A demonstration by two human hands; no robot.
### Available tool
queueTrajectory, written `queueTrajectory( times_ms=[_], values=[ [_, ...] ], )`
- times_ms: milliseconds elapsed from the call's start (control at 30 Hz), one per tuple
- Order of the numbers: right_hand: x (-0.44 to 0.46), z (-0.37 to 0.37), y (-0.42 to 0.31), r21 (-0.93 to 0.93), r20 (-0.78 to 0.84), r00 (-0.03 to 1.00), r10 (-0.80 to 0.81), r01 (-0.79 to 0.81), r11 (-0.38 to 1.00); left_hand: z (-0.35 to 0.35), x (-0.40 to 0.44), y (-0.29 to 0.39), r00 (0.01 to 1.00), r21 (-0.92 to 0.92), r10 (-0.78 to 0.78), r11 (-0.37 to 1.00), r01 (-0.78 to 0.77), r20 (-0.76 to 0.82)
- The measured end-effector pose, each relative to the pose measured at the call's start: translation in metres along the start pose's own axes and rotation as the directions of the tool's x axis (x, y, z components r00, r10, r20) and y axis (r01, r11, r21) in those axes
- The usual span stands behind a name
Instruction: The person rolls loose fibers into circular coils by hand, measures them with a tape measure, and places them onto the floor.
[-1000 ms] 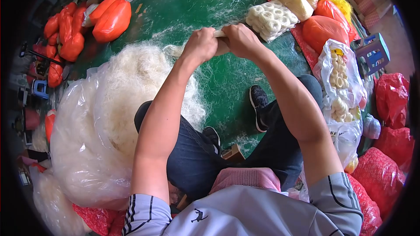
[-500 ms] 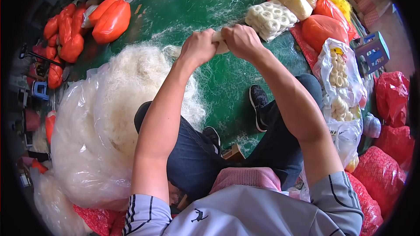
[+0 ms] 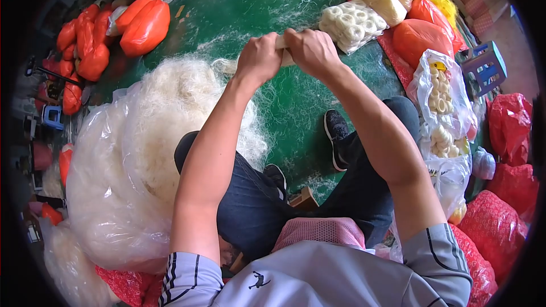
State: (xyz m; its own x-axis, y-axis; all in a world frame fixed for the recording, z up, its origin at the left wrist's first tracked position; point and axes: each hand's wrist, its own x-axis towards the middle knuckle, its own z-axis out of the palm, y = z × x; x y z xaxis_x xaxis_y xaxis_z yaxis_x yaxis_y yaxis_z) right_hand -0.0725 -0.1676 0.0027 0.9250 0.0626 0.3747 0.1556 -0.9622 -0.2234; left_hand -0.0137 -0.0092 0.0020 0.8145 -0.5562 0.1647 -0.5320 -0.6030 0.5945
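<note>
Both hands are raised side by side over the green floor, closed around a cream-coloured fibre band point(image 3: 281, 42). My left hand point(image 3: 260, 59) grips its left part and my right hand point(image 3: 311, 53) its right part. A short stretch of the band shows between the fists, and another part shows just below them. Pale strands trail off beside my left wrist toward a big heap of loose cream fibre point(image 3: 176, 96), which spills out of a clear plastic bag point(image 3: 102, 176).
A clear bag of cream rings point(image 3: 352, 24) lies beyond my right hand. Orange bags point(image 3: 145, 25) stand at the upper left, with more orange bags point(image 3: 422, 42) at the upper right. A white bag of rings point(image 3: 441, 96), a blue-purple stool point(image 3: 483, 68) and red bags point(image 3: 492, 227) are at the right.
My hands shift slightly against each other around the band, and my right hand is a little higher and further left than half a second ago. The surroundings look the same.
</note>
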Motion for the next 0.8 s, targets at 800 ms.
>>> queueTrajectory(
  times_ms=[800],
  values=[
    [-0.003,0.003,0.013,0.105,-0.014,1.000,0.004,-0.002,0.995,-0.003,0.006,-0.003,0.985,-0.225,-0.114,0.964,0.140,0.127]
  ],
)
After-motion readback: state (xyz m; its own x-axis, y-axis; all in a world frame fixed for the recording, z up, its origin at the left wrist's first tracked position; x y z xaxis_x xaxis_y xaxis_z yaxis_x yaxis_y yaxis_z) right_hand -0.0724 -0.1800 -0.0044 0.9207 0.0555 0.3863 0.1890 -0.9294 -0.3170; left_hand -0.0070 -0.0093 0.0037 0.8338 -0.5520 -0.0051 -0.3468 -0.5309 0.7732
